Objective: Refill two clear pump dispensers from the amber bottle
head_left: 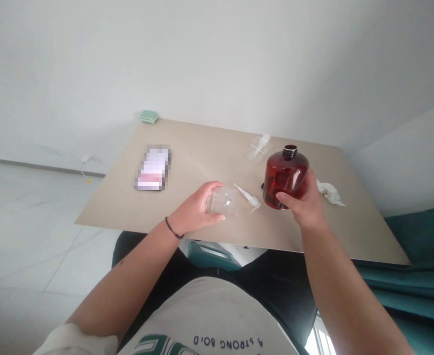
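Note:
My right hand grips a dark red, see-through bottle round its side and lower part. The bottle has an uncapped threaded neck and tilts slightly. My left hand is wrapped round a small clear plastic container close to the table's front edge. Between the two hands lies a white pump head with a thin tube, on the table. Behind the bottle, a clear bottle with a white pump top lies on its side.
On the left of the beige table lies a phone with a blurred screen. A small green case sits at the far left corner. Crumpled white tissue is right of the bottle. A wall stands behind; teal fabric hangs at right.

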Action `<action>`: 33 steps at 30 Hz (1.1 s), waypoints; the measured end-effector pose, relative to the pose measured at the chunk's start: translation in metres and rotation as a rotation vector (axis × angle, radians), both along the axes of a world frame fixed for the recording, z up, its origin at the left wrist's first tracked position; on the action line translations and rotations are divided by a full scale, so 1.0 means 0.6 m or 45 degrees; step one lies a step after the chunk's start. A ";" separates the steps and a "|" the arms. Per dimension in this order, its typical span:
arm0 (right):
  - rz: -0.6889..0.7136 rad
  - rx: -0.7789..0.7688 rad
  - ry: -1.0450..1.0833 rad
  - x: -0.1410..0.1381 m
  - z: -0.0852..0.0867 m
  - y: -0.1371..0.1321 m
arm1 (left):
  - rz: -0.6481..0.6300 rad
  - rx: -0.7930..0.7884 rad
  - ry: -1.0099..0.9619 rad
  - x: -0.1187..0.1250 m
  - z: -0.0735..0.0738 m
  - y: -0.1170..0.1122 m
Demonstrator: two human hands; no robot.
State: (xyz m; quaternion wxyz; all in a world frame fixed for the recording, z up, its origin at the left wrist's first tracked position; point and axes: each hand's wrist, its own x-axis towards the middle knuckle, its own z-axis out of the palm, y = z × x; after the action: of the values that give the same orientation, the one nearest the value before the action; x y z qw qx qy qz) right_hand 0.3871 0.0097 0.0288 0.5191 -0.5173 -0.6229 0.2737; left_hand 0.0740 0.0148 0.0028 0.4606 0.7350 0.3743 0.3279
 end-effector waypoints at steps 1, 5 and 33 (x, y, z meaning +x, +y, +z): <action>-0.022 0.004 0.009 0.000 -0.007 0.005 | 0.000 0.004 0.002 0.000 -0.001 0.000; -0.101 0.048 0.052 -0.009 -0.033 0.028 | -0.001 -0.005 0.009 -0.001 -0.007 0.001; -0.359 -0.248 -0.127 -0.079 -0.036 0.088 | 0.020 -0.149 0.017 0.001 -0.001 -0.001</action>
State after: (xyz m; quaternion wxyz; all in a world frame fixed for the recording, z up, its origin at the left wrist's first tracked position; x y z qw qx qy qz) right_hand 0.3398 0.0626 0.0072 0.4683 -0.6601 -0.5399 0.2313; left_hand 0.0744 0.0144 0.0022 0.4978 0.7059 0.4018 0.3040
